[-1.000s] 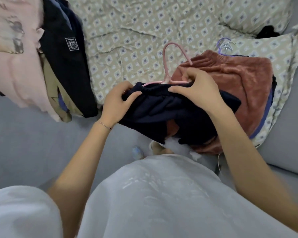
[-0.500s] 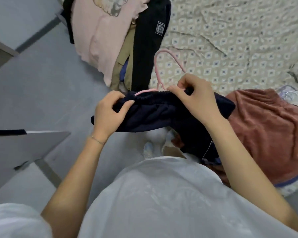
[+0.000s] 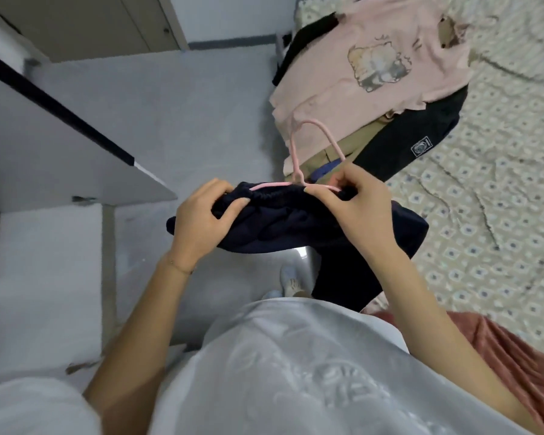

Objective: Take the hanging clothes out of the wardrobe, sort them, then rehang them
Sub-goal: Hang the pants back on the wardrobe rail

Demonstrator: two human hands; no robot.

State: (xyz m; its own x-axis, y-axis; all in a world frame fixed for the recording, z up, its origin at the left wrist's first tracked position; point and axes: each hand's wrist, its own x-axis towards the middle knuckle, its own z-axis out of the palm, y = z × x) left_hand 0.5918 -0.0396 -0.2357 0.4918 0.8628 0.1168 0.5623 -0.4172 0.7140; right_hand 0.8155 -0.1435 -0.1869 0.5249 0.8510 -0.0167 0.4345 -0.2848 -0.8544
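While the left hand (image 3: 201, 215) grips the bunched waistband of the dark navy elastic-waisted garment (image 3: 280, 227) and the right hand (image 3: 352, 208) pinches fabric against the thin pink plastic hanger (image 3: 269, 185), the garment hangs in the air over the floor, just beside the edge of the patterned bed (image 3: 484, 215). To hang it well, I would spread the waistband evenly, seat both ends on the hanger's arms, and keep the hook upright.

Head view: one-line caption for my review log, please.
Left hand and right hand grip a dark navy gathered-waist garment on a pink plastic hanger, beside a patterned bedsheet piled with clothes.
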